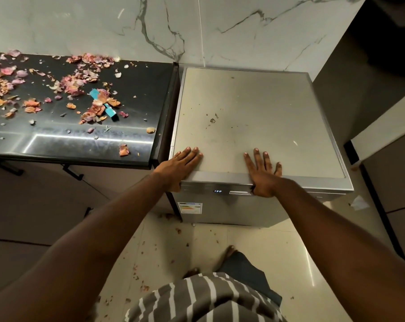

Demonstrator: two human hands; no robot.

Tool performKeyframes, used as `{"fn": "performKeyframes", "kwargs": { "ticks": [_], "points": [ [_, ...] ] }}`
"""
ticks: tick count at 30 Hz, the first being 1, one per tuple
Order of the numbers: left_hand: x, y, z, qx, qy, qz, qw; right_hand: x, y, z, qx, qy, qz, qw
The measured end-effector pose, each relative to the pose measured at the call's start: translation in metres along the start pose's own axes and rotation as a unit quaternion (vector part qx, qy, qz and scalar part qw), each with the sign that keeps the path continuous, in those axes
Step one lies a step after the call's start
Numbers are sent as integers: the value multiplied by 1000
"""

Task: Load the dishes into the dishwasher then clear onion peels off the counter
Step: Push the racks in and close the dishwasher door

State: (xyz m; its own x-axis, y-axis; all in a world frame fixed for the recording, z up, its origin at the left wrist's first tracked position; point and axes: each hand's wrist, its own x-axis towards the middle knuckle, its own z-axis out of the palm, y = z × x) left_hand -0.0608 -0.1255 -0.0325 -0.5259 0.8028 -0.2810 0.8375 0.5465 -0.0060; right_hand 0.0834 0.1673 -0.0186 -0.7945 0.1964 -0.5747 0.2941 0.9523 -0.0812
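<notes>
The dishwasher (255, 126) is taken as the landmark: a steel-grey unit standing on the floor against the marble wall (243, 26), its door closed and a small display (218, 191) lit on the front strip. Both hands are laid on its top near the front edge. The left hand (180, 165) is spread flat at the front left corner, palm at the rim. The right hand (264, 173) is spread toward the middle of the front edge, fingers flat on top, while the thumb appears to be hooked under the lip beside the door handle (239, 193). Nothing is held by either hand.

No dishes are seen outside the machine, so loading is judged done or nearly done, with the door apparently being pressed home. For this to be done well, even pressure should be applied across the front and the latch confirmed before the hands are lifted.

Left of the dishwasher, the black counter (138, 94) is strewn with onion peels (80, 82), and a teal packet (103, 104) lies among them. More scraps are scattered on the floor (169, 247) in front of the dishwasher. The peels should be swept toward one heap, away from the gap beside the machine.
</notes>
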Motion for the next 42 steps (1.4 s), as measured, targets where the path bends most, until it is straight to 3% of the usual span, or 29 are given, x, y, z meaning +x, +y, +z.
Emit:
{"fn": "performKeyframes", "kwargs": {
  "ticks": [6, 19, 42],
  "points": [
    [-5, 10, 18, 42, 52, -22, 998, 1, -2, 0, -2, 1, -1, 1000],
    [-4, 10, 26, 37, 78, -21, 996, 3, -3, 2, 5, 7, 12, 1000],
    [-5, 13, 23, 23, 68, -32, 997, 1, -7, 1, 6, 14, 24, 1000]
  ]
}}
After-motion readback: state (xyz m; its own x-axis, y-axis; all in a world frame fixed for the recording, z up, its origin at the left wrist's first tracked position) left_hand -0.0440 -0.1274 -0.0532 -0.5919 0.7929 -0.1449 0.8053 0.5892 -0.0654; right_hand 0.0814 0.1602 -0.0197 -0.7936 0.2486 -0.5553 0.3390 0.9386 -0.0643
